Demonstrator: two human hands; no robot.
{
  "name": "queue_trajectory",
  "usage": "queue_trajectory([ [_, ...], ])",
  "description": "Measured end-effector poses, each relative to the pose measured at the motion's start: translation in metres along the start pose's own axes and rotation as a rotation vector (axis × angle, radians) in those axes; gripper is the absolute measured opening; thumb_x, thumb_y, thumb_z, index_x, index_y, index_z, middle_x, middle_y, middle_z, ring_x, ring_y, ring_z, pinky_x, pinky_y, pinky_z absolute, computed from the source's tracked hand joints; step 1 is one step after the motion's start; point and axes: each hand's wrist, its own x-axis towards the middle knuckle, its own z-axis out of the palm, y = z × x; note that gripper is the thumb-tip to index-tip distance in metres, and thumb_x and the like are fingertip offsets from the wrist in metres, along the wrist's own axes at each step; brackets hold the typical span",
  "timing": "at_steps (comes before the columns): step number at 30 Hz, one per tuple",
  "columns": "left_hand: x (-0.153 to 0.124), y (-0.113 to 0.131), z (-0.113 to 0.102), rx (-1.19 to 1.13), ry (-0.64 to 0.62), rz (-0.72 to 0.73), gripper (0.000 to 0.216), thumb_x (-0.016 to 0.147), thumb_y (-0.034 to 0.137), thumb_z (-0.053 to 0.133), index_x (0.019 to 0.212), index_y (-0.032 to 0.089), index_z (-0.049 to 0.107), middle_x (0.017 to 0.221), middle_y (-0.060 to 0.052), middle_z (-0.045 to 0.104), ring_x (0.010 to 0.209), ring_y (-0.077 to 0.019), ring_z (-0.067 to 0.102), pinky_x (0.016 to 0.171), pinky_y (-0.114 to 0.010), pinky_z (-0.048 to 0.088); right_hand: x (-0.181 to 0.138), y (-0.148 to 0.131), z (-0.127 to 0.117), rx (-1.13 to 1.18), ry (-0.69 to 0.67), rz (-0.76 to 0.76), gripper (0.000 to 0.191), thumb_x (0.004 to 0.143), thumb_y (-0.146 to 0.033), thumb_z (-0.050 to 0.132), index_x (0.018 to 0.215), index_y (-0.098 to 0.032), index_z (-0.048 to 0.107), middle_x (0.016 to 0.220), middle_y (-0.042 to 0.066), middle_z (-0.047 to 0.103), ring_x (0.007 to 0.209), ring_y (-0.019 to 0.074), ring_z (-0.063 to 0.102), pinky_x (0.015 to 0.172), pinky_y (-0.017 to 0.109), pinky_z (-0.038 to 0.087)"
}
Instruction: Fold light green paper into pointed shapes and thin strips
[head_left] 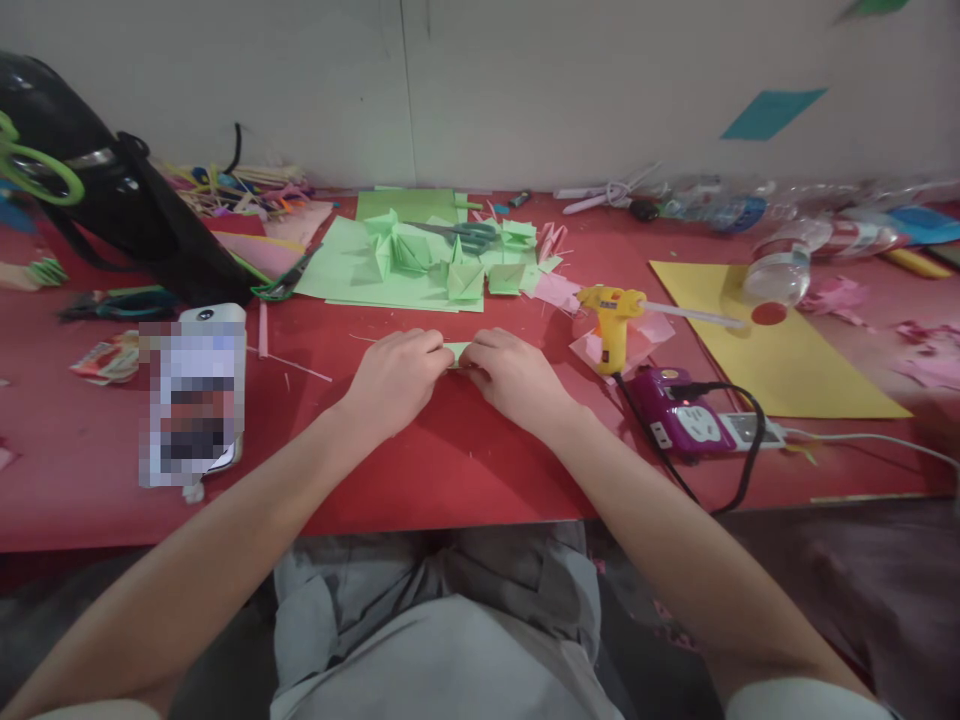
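My left hand [397,378] and my right hand [514,377] rest side by side on the red table [450,470], fingers curled inward. Between them they pinch a small folded piece of light green paper [456,351], of which only a sliver shows between the knuckles. Beyond the hands lies a stack of green paper sheets [360,270] with several folded green shapes [465,280] on it and a pair of grey scissors [461,234] on top.
A yellow glue gun [611,325] stands on pink paper to the right, by a purple power strip [682,415] with black cable. A yellow sheet [780,350] and plastic bottles [780,265] lie further right. A phone [199,395] and black bag [112,200] sit left.
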Motion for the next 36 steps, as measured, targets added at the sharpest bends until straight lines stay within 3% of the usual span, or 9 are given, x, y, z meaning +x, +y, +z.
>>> queue_trajectory([
  [12, -0.0019, 0.0006, -0.0002, -0.062, 0.013, -0.041, 0.027, 0.092, 0.014, 0.046, 0.075, 0.017, 0.067, 0.076, -0.006, 0.065, 0.073, -0.0198, 0.059, 0.058, -0.031, 0.034, -0.0003, -0.0001, -0.0015, 0.01, 0.002, 0.006, 0.02, 0.091, -0.011, 0.049, 0.089, -0.017, 0.067, 0.092, 0.007, 0.065, 0.088, 0.0191, 0.054, 0.066, 0.03, 0.033],
  [25, -0.0027, 0.0021, 0.0014, 0.019, 0.036, -0.049, 0.026, 0.093, 0.018, 0.049, 0.075, 0.019, 0.069, 0.072, -0.003, 0.065, 0.072, -0.02, 0.063, 0.06, -0.034, 0.035, -0.0005, 0.0013, 0.0003, 0.013, 0.005, 0.027, 0.019, 0.093, -0.012, 0.05, 0.09, -0.016, 0.069, 0.092, 0.007, 0.065, 0.088, 0.0189, 0.054, 0.066, 0.029, 0.034],
  [30, -0.0027, 0.0046, 0.0, 0.053, 0.058, -0.037, 0.022, 0.094, 0.016, 0.049, 0.086, 0.02, 0.07, 0.074, -0.003, 0.066, 0.073, -0.0197, 0.063, 0.061, -0.033, 0.035, -0.0003, 0.0005, -0.0002, -0.006, 0.005, 0.021, 0.02, 0.094, -0.013, 0.05, 0.091, -0.016, 0.069, 0.093, 0.006, 0.065, 0.088, 0.0186, 0.054, 0.067, 0.029, 0.034],
  [36, -0.0019, 0.0048, -0.0004, 0.073, 0.037, -0.025, 0.021, 0.091, 0.015, 0.051, 0.079, 0.018, 0.068, 0.076, -0.004, 0.067, 0.076, -0.021, 0.062, 0.063, -0.034, 0.038, -0.0003, 0.0002, 0.0001, -0.016, 0.005, 0.02, 0.02, 0.094, -0.012, 0.049, 0.092, -0.016, 0.069, 0.094, 0.006, 0.066, 0.089, 0.0187, 0.054, 0.067, 0.029, 0.034],
])
